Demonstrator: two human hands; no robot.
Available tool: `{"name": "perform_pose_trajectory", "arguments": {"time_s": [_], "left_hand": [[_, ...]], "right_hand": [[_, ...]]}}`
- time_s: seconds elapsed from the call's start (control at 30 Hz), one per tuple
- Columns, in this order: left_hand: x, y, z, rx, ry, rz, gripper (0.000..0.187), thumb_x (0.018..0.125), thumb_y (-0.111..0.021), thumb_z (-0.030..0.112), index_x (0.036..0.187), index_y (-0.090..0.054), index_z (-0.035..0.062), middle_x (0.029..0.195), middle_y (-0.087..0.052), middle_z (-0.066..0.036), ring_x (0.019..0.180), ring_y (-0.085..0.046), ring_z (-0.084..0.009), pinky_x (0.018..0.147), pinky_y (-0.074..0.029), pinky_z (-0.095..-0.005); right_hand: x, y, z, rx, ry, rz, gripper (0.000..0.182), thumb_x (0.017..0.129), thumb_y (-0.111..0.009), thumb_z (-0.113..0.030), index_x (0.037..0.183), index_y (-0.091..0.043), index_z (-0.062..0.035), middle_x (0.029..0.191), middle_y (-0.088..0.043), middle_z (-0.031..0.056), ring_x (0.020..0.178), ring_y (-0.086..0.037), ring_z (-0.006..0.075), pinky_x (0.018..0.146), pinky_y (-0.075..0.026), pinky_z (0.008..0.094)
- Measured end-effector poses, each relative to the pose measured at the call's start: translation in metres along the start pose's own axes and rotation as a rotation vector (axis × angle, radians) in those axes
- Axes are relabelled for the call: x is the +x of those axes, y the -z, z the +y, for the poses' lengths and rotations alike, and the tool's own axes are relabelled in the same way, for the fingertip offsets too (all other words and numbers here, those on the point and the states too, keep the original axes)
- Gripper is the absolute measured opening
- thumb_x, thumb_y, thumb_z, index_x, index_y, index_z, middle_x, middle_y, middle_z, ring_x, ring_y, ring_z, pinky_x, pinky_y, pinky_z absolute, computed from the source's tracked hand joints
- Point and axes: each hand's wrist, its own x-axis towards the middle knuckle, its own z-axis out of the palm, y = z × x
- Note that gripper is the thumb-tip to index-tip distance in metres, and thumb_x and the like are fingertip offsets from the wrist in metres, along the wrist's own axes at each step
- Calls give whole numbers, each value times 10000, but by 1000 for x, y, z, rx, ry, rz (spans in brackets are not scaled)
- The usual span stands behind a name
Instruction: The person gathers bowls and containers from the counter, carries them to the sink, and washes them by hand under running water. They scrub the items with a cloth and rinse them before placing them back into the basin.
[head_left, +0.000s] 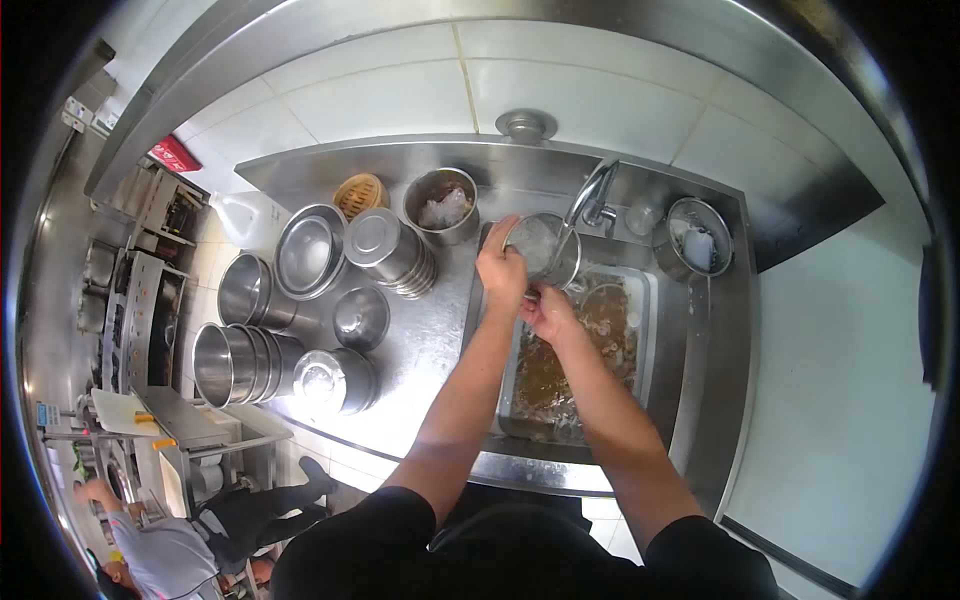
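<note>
A round metal bowl point(545, 245) is tilted under the faucet point(592, 190) at the sink's back left. My left hand point(502, 262) grips its left rim, fingers wrapped round it. My right hand point(546, 312) is at the bowl's lower edge, with its fingers closed on it; part of them is hidden. Below both hands, the sink point(668, 400) holds a pale tub point(648, 340) full of brownish, foamy water with things in it that I cannot make out.
Left on the metal counter point(420, 345) stand stacked pots point(240, 365), lidded containers point(375, 238), wide bowls point(305, 252) and a pot with a plastic bag point(440, 205). A metal pot point(692, 238) sits at the back right. Another person point(170, 555) is at the lower left.
</note>
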Motion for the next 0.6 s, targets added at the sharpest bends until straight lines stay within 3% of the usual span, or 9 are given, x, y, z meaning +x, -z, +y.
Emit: {"name": "perform_pose_trajectory", "arguments": {"time_s": [0.1,0.2,0.27,0.33,0.37,0.43,0.47,0.57,0.6], "left_hand": [[-15,3,-41,37,215,-13,448,820,-549,-35,1217,-715,90,1263,-699,-135,1168,-656,-381,1013,-514,-443],[9,23,-28,475,139,-346,302,841,-686,89,1141,-717,88,1191,-721,-115,1107,-681,-357,941,-546,-440],[22,13,-9,637,8,-509,338,810,-762,191,1129,-714,93,1162,-725,-102,1058,-698,-332,893,-560,-429],[31,-12,-17,714,-273,-546,409,766,-826,331,1082,-698,106,1122,-724,-94,1007,-713,-306,834,-574,-422],[30,-15,-7,717,-306,-589,406,767,-826,334,1075,-696,105,1124,-722,-95,1004,-714,-305,832,-574,-426],[29,-17,11,726,-380,-680,402,768,-826,340,1062,-691,103,1130,-719,-98,999,-716,-303,829,-575,-433],[28,-11,20,730,-355,-701,430,772,-821,391,1069,-705,102,1127,-728,-110,1021,-716,-306,843,-580,-432],[37,-4,12,921,86,-797,458,772,-810,448,1064,-726,105,1098,-747,-114,1027,-721,-318,861,-584,-432],[35,-4,2,906,99,-769,461,772,-799,475,1039,-747,103,1065,-761,-123,1022,-729,-321,874,-585,-432]], "right_hand": [[-13,12,-20,-221,53,5,357,978,-562,-98,1274,-530,98,1129,-662,222,869,-731,346,693,-654,440],[-40,17,-75,-778,103,-54,301,932,-538,-37,1183,-589,120,979,-703,224,728,-743,321,559,-633,396],[-65,-2,-112,-1173,107,-128,274,901,-525,-10,1107,-631,134,867,-718,221,657,-739,294,498,-613,377],[-67,-19,-120,-1319,107,-42,222,883,-556,-35,973,-676,128,759,-710,213,588,-723,275,473,-586,389],[-67,-24,-123,-1390,106,0,216,874,-571,-47,906,-698,126,705,-706,209,553,-714,266,460,-573,395],[-70,-21,-128,-1412,76,-16,231,857,-541,-17,947,-692,132,735,-715,228,559,-719,287,457,-577,395],[-73,-16,-126,-1380,65,-32,238,858,-540,-20,956,-689,136,739,-716,228,556,-718,289,457,-578,397],[-72,6,-128,-1250,-25,-104,249,866,-536,-25,996,-672,137,783,-715,219,575,-710,285,471,-592,393],[-66,17,-131,-1208,-89,-153,243,868,-539,-26,998,-671,131,792,-712,213,583,-707,279,478,-595,388]]}}
